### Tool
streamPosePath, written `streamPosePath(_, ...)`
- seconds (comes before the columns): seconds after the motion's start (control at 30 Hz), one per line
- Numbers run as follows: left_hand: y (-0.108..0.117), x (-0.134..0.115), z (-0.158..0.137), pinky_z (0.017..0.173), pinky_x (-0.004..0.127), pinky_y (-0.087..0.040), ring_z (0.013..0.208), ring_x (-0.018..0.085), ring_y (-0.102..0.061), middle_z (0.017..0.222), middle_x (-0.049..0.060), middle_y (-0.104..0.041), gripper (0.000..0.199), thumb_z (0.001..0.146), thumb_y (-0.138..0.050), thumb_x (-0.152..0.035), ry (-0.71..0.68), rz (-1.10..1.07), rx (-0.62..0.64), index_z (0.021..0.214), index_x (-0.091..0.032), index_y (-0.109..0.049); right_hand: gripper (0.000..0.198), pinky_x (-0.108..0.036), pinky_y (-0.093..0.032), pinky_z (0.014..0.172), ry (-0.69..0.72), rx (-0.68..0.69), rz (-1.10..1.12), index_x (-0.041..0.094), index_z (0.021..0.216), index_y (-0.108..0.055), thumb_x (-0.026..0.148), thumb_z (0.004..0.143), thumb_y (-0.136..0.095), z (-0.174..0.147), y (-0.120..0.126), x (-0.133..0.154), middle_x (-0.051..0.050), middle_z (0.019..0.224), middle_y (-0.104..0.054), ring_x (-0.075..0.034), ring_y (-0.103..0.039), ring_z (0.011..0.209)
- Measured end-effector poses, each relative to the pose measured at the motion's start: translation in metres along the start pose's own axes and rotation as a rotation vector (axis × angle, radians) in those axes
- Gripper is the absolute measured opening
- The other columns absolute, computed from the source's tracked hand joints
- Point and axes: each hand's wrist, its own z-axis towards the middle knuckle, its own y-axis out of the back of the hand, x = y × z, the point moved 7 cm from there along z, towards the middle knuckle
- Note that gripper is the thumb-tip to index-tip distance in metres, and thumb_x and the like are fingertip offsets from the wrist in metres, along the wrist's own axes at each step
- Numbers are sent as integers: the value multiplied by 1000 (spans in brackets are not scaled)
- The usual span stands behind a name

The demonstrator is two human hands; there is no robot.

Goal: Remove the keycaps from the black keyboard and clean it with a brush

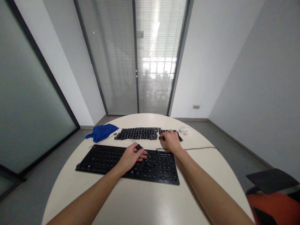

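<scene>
My left hand (134, 156) is closed around a keycap puller (139, 147) with a black grip and thin wire loops at both ends. It hovers over the black keyboard (103, 159), whose key positions show bare sockets. Behind the keyboard, loose black keycaps (138, 133) lie in rows like a keyboard layout. My right hand (170, 140) is at the right-hand group of these keycaps, fingers bent down with the tips closed on a black keycap (162, 137). The hand hides part of that group.
A blue cloth (103, 132) lies at the left back of the round white table (150, 206), beside a small brush (114, 134). Crumpled white tissue (184, 130) sits at the right back. The keyboard's cable (201, 147) runs off the right edge. An orange-and-black chair (274, 203) stands right.
</scene>
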Motion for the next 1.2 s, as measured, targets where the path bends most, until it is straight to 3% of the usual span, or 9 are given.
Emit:
streamPosePath(0.53, -1, -1, 0, 55, 18, -54, 72, 18, -75, 88, 11, -76, 25, 82, -72, -31, 3, 4, -7, 88, -15, -54, 24, -38, -33, 90, -21, -5, 6, 23, 105, -73, 22, 86, -58, -3, 1, -2, -8, 108, -73, -28, -52, 109)
streamPosePath(0.67, 0, 0, 0, 55, 18, -54, 72, 18, -75, 88, 10, -76, 26, 82, -72, -32, -1, 3, -4, 87, -15, -54, 23, -38, -35, 90, -27, -12, 9, 23, 107, -71, 24, 86, -60, -3, 13, -2, -8, 110, -72, -28, -53, 110)
streamPosePath(0.83, 1, 2, 0, 57, 20, -55, 73, 19, -75, 90, 11, -76, 29, 80, -74, -35, -9, -4, -11, 88, -15, -54, 21, -38, -39, 92, -53, 46, 78, 19, 97, -73, 31, 90, -58, -8, 35, 10, -10, 108, -71, -27, -59, 104)
streamPosePath(1.03, 4, -8, -3, 54, 19, -55, 71, 19, -75, 90, 11, -76, 32, 79, -74, -39, -28, -54, -21, 87, -16, -53, 42, -34, -40, 104, 204, 203, 354, 10, 127, -60, 28, 89, -57, -51, 32, 70, -15, 125, -63, -25, -55, 119)
streamPosePath(1.13, 8, -18, -4, 55, 21, -57, 70, 18, -75, 92, 11, -76, 32, 80, -73, -39, -76, -66, -33, 89, -16, -53, 53, -39, -34, 112, 405, 247, 439, 17, 142, -45, 37, 94, -53, -79, 27, 94, -13, 141, -53, -24, -48, 129)
streamPosePath(1.2, 12, -23, -5, 55, 21, -57, 70, 18, -75, 92, 10, -75, 32, 81, -73, -38, -93, -64, -52, 91, -16, -53, 47, -46, -27, 115, 426, 238, 403, 21, 141, -47, 39, 98, -47, -90, 25, 95, -12, 146, -49, -25, -44, 132)
